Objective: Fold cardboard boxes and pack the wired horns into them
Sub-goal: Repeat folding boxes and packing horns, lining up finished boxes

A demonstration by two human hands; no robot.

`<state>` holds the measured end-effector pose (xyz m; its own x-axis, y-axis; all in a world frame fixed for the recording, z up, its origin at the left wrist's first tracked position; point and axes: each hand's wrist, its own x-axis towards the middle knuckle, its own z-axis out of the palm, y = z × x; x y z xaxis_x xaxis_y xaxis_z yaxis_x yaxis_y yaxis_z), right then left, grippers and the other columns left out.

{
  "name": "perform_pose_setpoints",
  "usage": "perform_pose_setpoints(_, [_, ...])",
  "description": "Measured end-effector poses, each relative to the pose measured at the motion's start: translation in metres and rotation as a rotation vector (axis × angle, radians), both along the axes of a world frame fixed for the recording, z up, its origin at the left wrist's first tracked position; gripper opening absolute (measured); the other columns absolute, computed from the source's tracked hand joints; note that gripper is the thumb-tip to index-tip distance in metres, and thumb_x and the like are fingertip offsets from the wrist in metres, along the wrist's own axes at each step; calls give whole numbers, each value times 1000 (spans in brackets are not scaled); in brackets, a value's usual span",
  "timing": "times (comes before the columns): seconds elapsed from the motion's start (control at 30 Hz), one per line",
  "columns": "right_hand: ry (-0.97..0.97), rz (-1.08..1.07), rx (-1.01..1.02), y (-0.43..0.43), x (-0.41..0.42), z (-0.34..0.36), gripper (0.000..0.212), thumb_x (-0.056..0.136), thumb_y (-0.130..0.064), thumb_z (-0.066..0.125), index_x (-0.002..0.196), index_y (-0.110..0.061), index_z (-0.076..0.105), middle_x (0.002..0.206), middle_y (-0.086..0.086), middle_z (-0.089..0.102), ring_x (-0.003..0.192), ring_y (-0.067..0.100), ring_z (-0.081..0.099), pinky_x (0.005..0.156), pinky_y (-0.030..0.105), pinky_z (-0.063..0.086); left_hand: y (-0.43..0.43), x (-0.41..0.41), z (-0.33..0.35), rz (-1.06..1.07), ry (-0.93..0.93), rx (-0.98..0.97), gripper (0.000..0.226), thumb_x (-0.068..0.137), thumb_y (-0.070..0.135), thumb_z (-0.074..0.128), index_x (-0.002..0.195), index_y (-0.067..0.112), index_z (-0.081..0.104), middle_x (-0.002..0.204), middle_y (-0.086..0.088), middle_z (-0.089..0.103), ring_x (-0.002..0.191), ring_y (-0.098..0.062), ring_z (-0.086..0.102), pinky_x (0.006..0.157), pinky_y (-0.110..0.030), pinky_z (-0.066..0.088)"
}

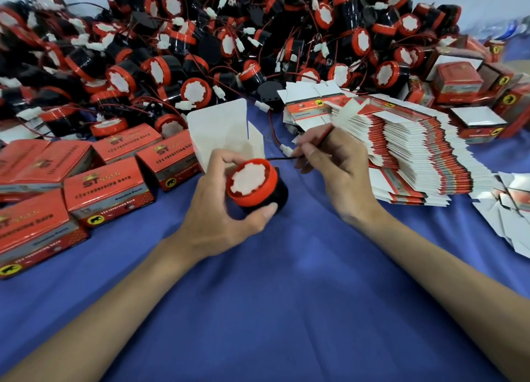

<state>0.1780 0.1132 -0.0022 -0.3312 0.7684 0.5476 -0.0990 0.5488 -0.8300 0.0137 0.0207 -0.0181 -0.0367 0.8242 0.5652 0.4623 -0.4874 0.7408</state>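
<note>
Left hand (218, 209) curls round black-and-red horn (253, 185), just in front of open white box (226, 135); right hand (332, 166) pinches its wire (282, 158) near the connector; flat box stack (401, 152) touches right hand's far side, bare blue tabletop (272, 310) nearer the body

Open box (226, 129) stands behind held horn (252, 185), flat boxes (407, 149) right.

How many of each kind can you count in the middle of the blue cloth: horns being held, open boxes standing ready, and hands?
Held horn: 1
Open box: 1
Hands: 2 (left hand grips the horn, right hand pinches its wire)
Total: 4
</note>
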Motion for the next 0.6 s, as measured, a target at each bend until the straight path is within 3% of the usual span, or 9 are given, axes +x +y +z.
perform_pose_setpoints(0.13, [-128, 114, 308, -6, 5, -7, 33, 99, -20, 33, 108, -1, 60, 87, 8, 65, 71, 17, 67, 65, 27, 54, 2, 1, 4, 4, -153, 36, 39, 75, 33, 61, 107, 28, 40, 99, 36, 55, 90, 9, 57, 71, -6, 44])
perform_pose_setpoints(0.27, [-280, 135, 557, -12, 6, -2, 40, 104, -39, 27, 116, -8, 49, 79, 13, 68, 64, 26, 64, 59, 36, 52, 4, 0, 5, 49, -137, 48, 38, 79, 36, 60, 113, 29, 44, 105, 33, 58, 97, 5, 58, 79, -10, 45])
perform_pose_setpoints(0.37, [-254, 88, 717, -10, 5, 2, 49, 103, -31, 32, 109, 8, 62, 89, 16, 59, 77, 18, 54, 69, 24, 47, 3, 0, 5, 122, -76, 94, 44, 79, 34, 61, 117, 20, 45, 110, 19, 57, 100, 1, 58, 84, -13, 46])
perform_pose_setpoints(0.47, [-209, 48, 806, -10, 2, 3, 40, 100, -21, 43, 107, 12, 63, 96, 10, 44, 83, 16, 44, 78, 16, 36, 3, 1, 5, 210, -5, 145, 55, 77, 34, 63, 123, 11, 44, 113, -1, 56, 103, -15, 59, 90, -23, 47])
perform_pose_setpoints(0.53, [-188, 58, 860, -11, 0, 1, 27, 95, -11, 53, 113, 9, 60, 95, 12, 51, 82, 16, 45, 82, 14, 36, 3, 2, 6, 277, 91, 170, 63, 77, 36, 65, 129, 9, 42, 115, -8, 56, 103, -18, 58, 92, -21, 45])
perform_pose_setpoints(0.6, [-188, 56, 886, -12, 0, 0, 32, 82, 4, 68, 113, 1, 61, 90, 19, 60, 81, 17, 50, 83, 16, 40, 3, 3, 6, 332, 182, 179, 71, 76, 39, 68, 133, 8, 40, 108, -16, 57, 97, -22, 58, 90, -19, 44])
